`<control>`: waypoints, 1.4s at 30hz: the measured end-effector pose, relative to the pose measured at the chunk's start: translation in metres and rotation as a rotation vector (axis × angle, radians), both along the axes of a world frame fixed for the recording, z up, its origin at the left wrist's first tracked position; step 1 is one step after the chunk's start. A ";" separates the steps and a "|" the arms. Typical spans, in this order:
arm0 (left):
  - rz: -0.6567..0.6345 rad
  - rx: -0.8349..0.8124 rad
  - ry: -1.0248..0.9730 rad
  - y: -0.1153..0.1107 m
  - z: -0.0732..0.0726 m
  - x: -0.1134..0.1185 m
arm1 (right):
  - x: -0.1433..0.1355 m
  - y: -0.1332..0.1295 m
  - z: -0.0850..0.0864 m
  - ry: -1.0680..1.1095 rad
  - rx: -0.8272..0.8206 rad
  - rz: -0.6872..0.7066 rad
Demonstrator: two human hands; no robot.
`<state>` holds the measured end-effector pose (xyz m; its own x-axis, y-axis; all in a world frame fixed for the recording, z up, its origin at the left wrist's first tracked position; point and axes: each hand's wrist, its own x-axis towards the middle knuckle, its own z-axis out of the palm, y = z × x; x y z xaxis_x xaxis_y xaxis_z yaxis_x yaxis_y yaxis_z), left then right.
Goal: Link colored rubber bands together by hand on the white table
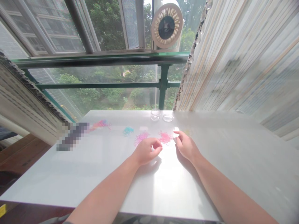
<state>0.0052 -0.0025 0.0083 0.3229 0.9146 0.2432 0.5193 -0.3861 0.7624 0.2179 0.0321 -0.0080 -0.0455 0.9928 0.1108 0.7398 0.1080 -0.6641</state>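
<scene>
My left hand hovers over the white table, thumb and index finger curled together; anything between them is too small to make out. Just beyond it lies a purple pile of thin strands, like small rubber bands. A pink pile of the same strands sits between my two hands. To its right is my right hand, index finger stretched out and thumb apart, with nothing visible in it. A faint yellow-green pile shows just behind the right hand. Farther left are a blue pile and a mixed-colour pile.
A clear round jar and a clear lid-like disc stand at the table's back edge. A pixelated dark object lies at the left. Curtains hang on both sides; a round white fan is by the window.
</scene>
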 end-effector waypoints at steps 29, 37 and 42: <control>0.980 -0.177 0.421 0.028 -0.017 -0.200 | -0.005 -0.008 -0.004 -0.036 -0.033 0.165; 0.940 -0.211 0.462 0.032 -0.011 -0.200 | -0.005 -0.008 -0.002 -0.030 -0.035 0.170; 0.901 -0.161 0.461 0.034 -0.012 -0.194 | -0.006 -0.008 -0.001 -0.026 -0.033 0.152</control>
<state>-0.1891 0.0316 -0.0039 -0.4698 0.8743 0.1219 0.8212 0.3821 0.4238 0.2121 0.0237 -0.0087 -0.1980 0.9773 0.0751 0.7338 0.1986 -0.6497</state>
